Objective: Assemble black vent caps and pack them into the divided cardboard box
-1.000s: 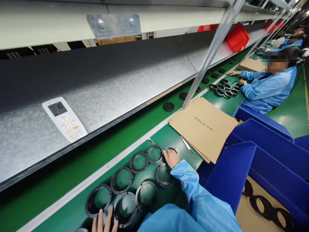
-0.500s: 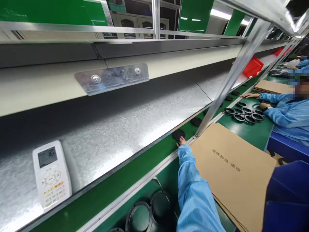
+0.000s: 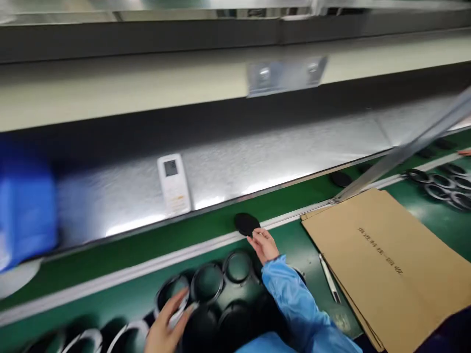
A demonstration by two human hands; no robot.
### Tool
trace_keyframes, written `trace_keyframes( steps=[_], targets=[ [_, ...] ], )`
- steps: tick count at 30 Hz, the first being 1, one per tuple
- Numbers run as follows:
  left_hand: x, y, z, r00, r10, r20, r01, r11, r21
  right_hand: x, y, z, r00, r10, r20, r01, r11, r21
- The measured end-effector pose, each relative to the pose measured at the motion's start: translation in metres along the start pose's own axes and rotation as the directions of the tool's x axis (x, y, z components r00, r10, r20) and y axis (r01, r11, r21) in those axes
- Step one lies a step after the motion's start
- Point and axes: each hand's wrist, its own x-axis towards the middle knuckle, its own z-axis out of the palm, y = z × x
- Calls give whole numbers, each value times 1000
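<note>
My right hand (image 3: 263, 245), in a blue sleeve, pinches the near edge of a flat black disc (image 3: 246, 223). The disc is over the green strip beside the pale metal rail. At the lower middle, my left hand (image 3: 166, 323) has its thumb and fingers closed about the near rim of a black ring (image 3: 159, 297); blur softens this contact. More black rings stand close by, among them one ring (image 3: 194, 284) to its right and another (image 3: 225, 267) near my right wrist. Pale-edged rings (image 3: 96, 338) lie at the lower left, partly cut off.
A white remote control (image 3: 174, 185) lies on the metal shelf (image 3: 228, 171). A blurred blue bin (image 3: 27, 206) stands at left. Cardboard sheets (image 3: 368, 274) and a pen-like white tool (image 3: 329, 278) lie at right. A slanted metal post (image 3: 401, 157) rises behind them.
The view has swung left and down. My right hand has drawn the black disc from the strip toward me. My left hand has come into view at the rings.
</note>
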Motion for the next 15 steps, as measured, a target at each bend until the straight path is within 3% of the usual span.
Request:
trace_keyframes(
  steps=[3,6,8,9,10,11,12,13,14,15],
  targets=[
    [-11,33,7,991,60,118,1,889,-458,-110,51,23,942,229,246,-244,969,34],
    [-22,51,-2,985,113,129,27,640,-768,-197,70,38,827,396,400,-427,904,-11],
    [-34,48,-16,980,96,175,106,491,-864,-237,68,45,681,488,545,-491,857,-153],
    [-42,42,-24,971,87,225,167,427,-889,-251,63,48,563,534,631,-488,831,-267],
    [-50,35,-32,957,86,277,229,360,-904,-263,55,51,435,569,698,-434,812,-391],
    [-57,28,-39,943,95,320,281,292,-914,-271,46,54,346,580,737,-317,812,-490],
    [-65,21,-45,931,115,347,316,225,-922,-276,37,58,329,555,764,-140,829,-542],
    [-73,15,-51,923,145,357,334,159,-929,-279,29,61,379,481,790,85,832,-547],
    [-81,11,-56,913,188,363,350,98,-932,-279,21,65,461,347,817,333,786,-522],
    [-89,9,-59,900,236,367,367,43,-929,-278,16,68,518,175,837,557,674,-485]
  ],
)
